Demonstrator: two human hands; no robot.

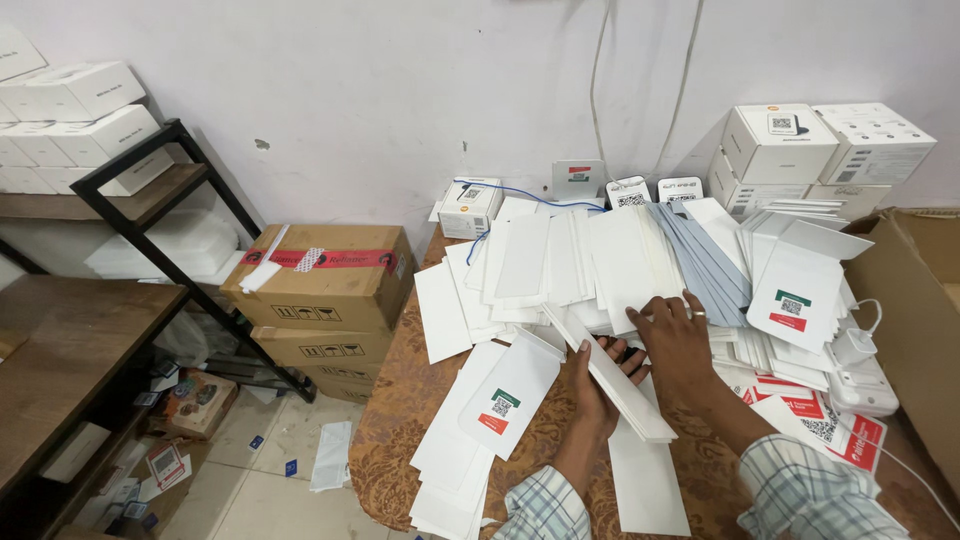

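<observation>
Your left hand [598, 385] sits just right of centre, lower frame, fingers curled around a thin flat stack of white cards [612, 378] running diagonally; your right hand [676, 338] is beside it, palm down, fingers spread flat on the loose white sheets [620, 265]. Both sleeves are plaid. Upper right: two white glossy boxes [778, 140] on top; centre-left: three brown corrugated cartons [325, 275], stacked; patterned brown tablecloth [400, 420] underneath.

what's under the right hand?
The right hand lies flat on a spread of overlapping white card sleeves, beside grey-blue ones. The patterned brown tablecloth shows around the pile; whatever lies directly beneath the palm is covered.
</observation>
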